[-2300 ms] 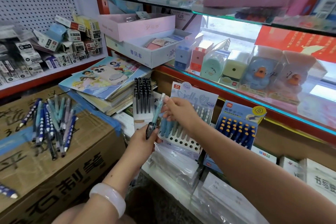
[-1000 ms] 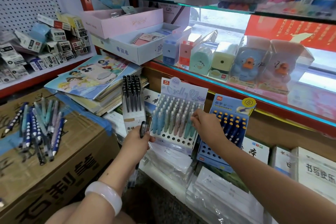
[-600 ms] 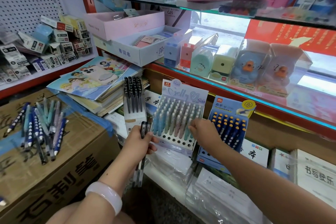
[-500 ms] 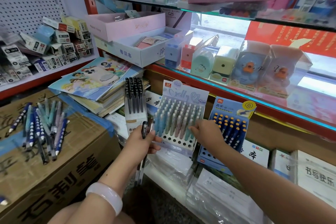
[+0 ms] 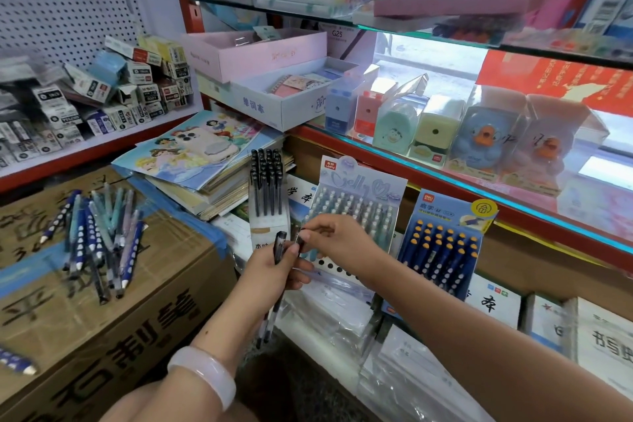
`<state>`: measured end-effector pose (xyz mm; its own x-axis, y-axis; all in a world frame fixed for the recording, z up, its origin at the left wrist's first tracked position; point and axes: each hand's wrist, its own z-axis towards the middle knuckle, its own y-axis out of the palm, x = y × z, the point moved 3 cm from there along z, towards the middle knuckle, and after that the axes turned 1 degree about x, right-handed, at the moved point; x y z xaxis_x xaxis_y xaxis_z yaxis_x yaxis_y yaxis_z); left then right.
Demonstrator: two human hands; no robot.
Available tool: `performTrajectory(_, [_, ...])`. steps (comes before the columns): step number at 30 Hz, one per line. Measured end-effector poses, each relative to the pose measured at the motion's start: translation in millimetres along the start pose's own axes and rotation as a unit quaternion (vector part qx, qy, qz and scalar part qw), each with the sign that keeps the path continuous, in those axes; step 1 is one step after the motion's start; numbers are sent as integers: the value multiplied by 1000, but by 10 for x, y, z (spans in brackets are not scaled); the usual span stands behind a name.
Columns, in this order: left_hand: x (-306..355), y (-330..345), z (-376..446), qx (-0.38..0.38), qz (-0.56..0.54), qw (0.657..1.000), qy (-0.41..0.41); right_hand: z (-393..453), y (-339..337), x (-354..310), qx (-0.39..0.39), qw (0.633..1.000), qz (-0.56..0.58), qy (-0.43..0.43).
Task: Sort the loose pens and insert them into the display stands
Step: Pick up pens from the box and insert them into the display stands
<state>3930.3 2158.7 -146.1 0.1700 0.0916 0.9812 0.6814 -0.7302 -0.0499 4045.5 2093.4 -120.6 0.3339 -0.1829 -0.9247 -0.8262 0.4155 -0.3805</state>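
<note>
I see my left hand [image 5: 274, 271] gripping black pens [image 5: 278, 250]; my right hand [image 5: 337, 240] seemingly pinches one's top, just above the left.

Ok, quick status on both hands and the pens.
Left hand grips black pens. Right hand pinches the top of one. Black-pen stand just behind, unobstructed. Loose pens on the carton.

2 hands meet in front of the body, both curled in a grip.

The left hand [image 5: 270, 271], a pale bangle on its wrist, reaches up from below with fingers wrapped and thumb raised. The right hand [image 5: 337, 240] comes in from the right on a bare forearm, thumb and forefinger pinched together beside the left thumb.
</note>
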Motion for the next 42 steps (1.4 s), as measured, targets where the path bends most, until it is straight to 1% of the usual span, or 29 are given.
performTrajectory(4, [-90, -176, 53, 77, 63, 995, -10, 127, -11, -63, 23, 1000, 1, 7])
performTrajectory(6, [-131, -295, 76, 123, 58, 990, -26, 226, -79, -121, 45, 999, 26, 10])
performTrajectory(8, [-176, -435, 93, 171, 33, 983, -54, 355, -173, -172, 79, 996, 39, 13])
performTrajectory(10, [-225, -573, 104, 208, 36, 975, -68, 494, -274, -224, 134, 991, 19, 6])
performTrajectory(13, [-265, -700, 120, 232, 43, 968, -84, 720, -364, -291, 221, 975, 7, -28])
performTrajectory(16, [-286, -760, 154, 240, 23, 963, -117, 969, -291, -297, 259, 962, -67, -52])
performTrajectory(19, [-293, -790, 195, 241, 6, 961, -134, 1208, -71, -221, 234, 960, -137, -73])
performTrajectory(22, [-269, -826, 214, 253, 1, 960, -122, 1370, 181, -108, 196, 957, -189, -95])
performTrajectory(24, [-239, -847, 227, 260, -2, 960, -100, 1432, 295, -57, 180, 956, -205, -103])
performTrajectory(27, [-205, -865, 250, 269, -15, 960, -75, 1491, 354, -56, 177, 955, -216, -101])
performTrajectory(31, [-181, -856, 281, 276, -15, 959, -65, 1523, 372, -117, 167, 952, -228, -120])
performTrajectory(36, [-168, -833, 283, 271, -2, 960, -73, 1509, 466, -100, 130, 948, -267, -116])
performTrajectory(39, [-119, -816, 243, 254, -11, 966, -54, 1494, 543, -28, 100, 941, -307, -98])
performTrajectory(42, [-44, -810, 179, 244, -38, 968, -40, 1496, 570, 10, 94, 939, -323, -76])
